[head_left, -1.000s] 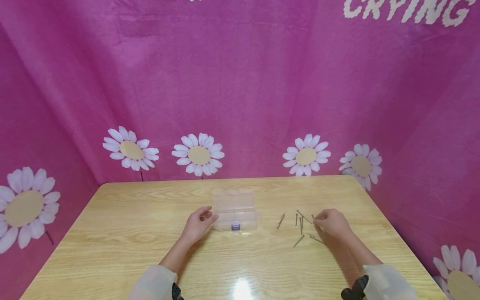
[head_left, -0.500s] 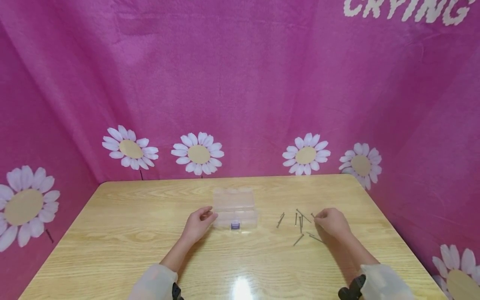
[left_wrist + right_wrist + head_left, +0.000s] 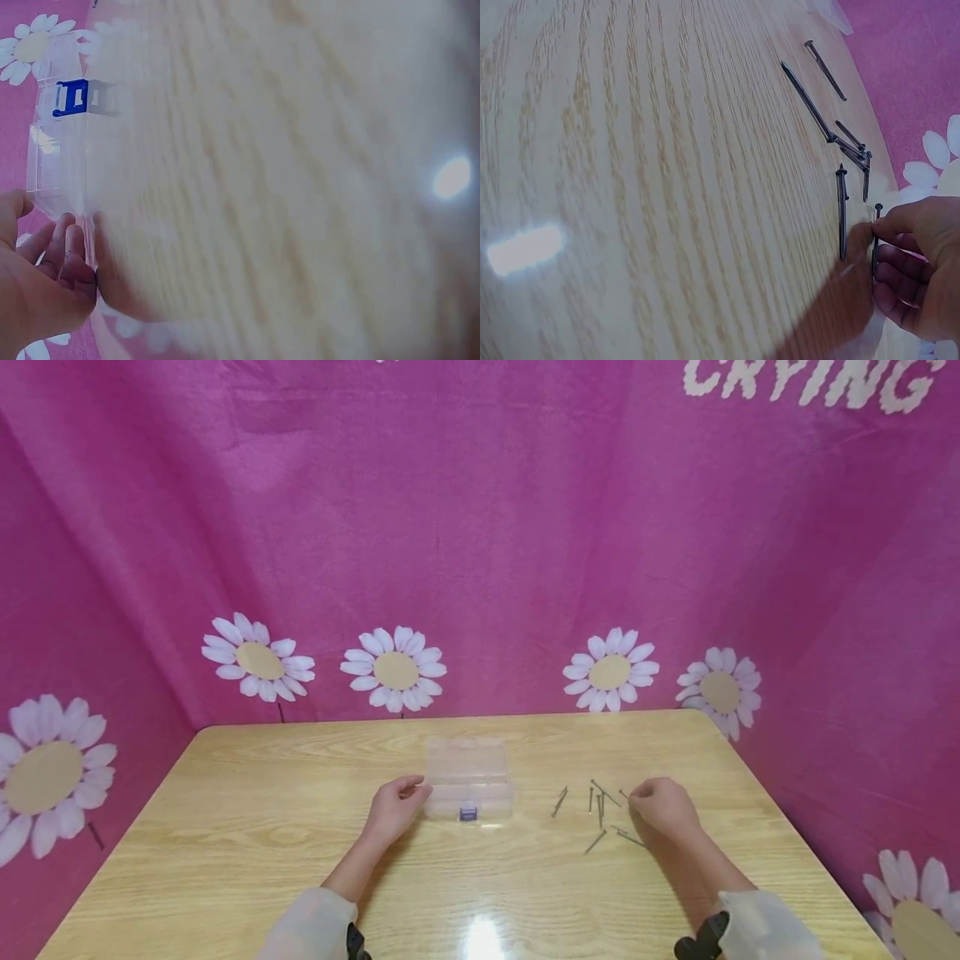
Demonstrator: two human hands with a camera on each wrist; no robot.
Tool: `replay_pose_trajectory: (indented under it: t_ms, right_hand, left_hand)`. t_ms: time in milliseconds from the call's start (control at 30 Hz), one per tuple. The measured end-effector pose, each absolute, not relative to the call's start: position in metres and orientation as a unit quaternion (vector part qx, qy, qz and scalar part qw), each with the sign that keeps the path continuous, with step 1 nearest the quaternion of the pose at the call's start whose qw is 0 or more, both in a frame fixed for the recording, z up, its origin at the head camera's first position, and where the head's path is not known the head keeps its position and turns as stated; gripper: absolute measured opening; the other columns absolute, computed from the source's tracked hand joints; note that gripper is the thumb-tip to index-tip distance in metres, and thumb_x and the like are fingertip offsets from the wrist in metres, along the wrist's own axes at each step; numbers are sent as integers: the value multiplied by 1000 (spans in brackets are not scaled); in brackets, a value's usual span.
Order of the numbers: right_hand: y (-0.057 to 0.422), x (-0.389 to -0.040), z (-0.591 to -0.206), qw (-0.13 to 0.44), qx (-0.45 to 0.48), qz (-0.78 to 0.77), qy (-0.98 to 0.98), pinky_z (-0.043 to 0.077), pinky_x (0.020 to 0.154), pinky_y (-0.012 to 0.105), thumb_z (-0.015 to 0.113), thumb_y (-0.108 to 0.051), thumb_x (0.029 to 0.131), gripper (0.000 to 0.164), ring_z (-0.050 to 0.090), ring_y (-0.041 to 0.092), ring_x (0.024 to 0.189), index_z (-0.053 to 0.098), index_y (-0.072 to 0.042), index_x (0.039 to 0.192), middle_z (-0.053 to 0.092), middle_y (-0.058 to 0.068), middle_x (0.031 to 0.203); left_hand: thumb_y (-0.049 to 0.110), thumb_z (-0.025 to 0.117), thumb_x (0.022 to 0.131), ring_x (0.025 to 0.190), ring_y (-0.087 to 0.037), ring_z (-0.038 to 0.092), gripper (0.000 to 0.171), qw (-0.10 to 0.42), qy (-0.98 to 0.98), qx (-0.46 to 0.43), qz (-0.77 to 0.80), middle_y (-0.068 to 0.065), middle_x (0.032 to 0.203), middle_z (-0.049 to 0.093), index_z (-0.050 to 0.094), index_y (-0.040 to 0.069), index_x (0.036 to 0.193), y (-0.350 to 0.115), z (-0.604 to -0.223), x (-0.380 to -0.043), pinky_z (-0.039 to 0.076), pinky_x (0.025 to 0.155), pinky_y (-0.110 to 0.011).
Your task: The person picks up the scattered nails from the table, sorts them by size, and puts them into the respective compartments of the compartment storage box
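A clear plastic box (image 3: 468, 793) with a blue latch (image 3: 71, 97) stands on the table, its lid folded back. At the box's left end is my left hand (image 3: 396, 810), thumb and fingertips right at the edge, fingers loosely bent. My right hand (image 3: 665, 806) pinches a dark metal nail (image 3: 877, 214) between thumb and fingers, its head showing above the thumb. Several loose nails (image 3: 600, 810) lie scattered to the left of this hand. A pair of nails (image 3: 842, 214) lies close beside the fingertips in the right wrist view.
The light wood table (image 3: 262, 827) ends at a pink curtain (image 3: 487, 527) printed with white daisies, which also rises along both sides. A bright light reflection (image 3: 483, 939) shows near the table's front.
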State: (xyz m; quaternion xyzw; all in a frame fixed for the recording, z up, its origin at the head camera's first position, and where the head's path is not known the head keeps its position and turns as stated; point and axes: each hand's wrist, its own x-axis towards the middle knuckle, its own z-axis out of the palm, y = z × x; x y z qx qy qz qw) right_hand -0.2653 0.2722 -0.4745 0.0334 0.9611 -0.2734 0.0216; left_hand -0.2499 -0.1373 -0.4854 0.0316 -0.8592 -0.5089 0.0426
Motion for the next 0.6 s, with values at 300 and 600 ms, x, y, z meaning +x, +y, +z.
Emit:
replay_pose_trajectory:
  t_ms: [300,600]
  right_hand:
    - [272,-265,-472,15,27,-275,961,50,72,44,60,-15,83,17,61,26,79,69,-1,88,69,14,86]
    - [273,-264,-472,14,29,-275,961,49,75,46,59,-16,83,19,61,28,81,69,-1,89,69,16,90]
  left_hand:
    - [17,60,91,48,-10,53,39,-11,-791,74,-607,-13,82,64,56,-5,124,-135,-487,-248,46,42,-21]
    - [17,60,90,51,-9,53,38,-11,-799,77,-596,-11,87,64,57,-1,124,-133,-488,-248,45,42,-21]
